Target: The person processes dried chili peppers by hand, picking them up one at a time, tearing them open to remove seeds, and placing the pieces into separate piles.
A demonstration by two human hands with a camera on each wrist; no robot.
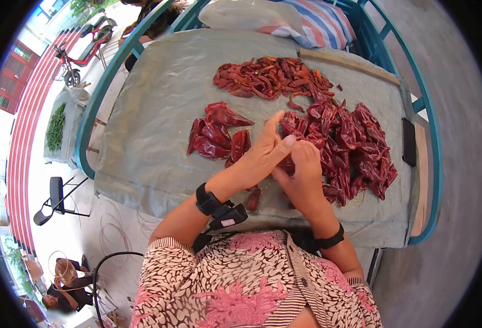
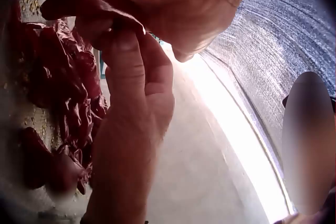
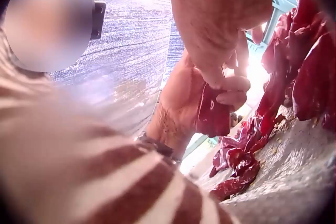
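Over the near middle of the cloth, my left hand [image 1: 258, 159] and right hand [image 1: 305, 177] meet around one dark red dried pepper [image 1: 287, 164]. Both grip it; the left index finger points away from the body. In the right wrist view the pepper [image 3: 214, 111] hangs between the left hand [image 3: 176, 98] and the right hand [image 3: 226, 19]. The left wrist view shows the pepper [image 2: 97, 3] partly covered by the hands. Right of them lies a large pile of glossy peppers [image 1: 355, 142]; to their left is a smaller group [image 1: 214, 136].
Smaller, wrinkled red peppers [image 1: 271, 76] form a heap at the far side of the grey cloth [image 1: 153, 109]. A wooden strip [image 1: 350, 65] and a black phone [image 1: 409, 142] lie at the right. Blue rails [image 1: 435, 180] surround the surface. A pepper piece [image 1: 253, 200] lies near the body.
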